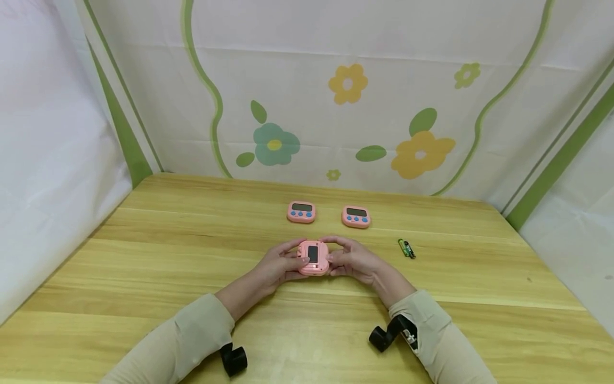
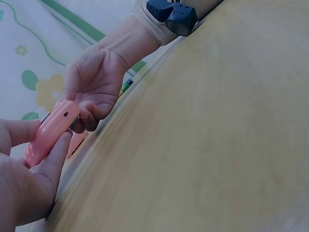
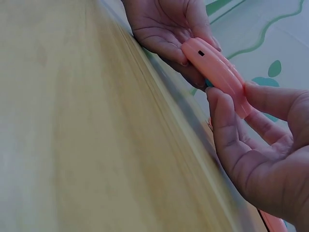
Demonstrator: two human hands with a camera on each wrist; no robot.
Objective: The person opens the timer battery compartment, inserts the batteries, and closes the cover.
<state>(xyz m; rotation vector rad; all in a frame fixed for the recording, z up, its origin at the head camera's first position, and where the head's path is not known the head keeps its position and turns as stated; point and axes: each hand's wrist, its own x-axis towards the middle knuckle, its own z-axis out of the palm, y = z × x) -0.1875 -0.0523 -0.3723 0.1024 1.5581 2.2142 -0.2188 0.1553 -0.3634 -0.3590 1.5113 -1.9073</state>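
A pink digital timer (image 1: 314,270) is held above the table between both hands, its back with a dark rectangular patch turned up toward the head view. My left hand (image 1: 275,268) grips its left side, thumb on the back and fingers beneath. On the opposite edge, my right hand (image 1: 358,262) pinches it between thumb and fingers. The left wrist view shows the timer's pink side (image 2: 50,130) with a small dark slot. In the right wrist view a bit of blue shows on the underside of the timer (image 3: 217,67); its front is mostly hidden.
Two more pink timers (image 1: 301,213) (image 1: 356,217) with blue buttons lie face up beyond the hands. Small green-and-black batteries (image 1: 406,248) lie to the right on the wooden table (image 1: 144,256). A flowered cloth (image 1: 307,117) hangs behind the table.
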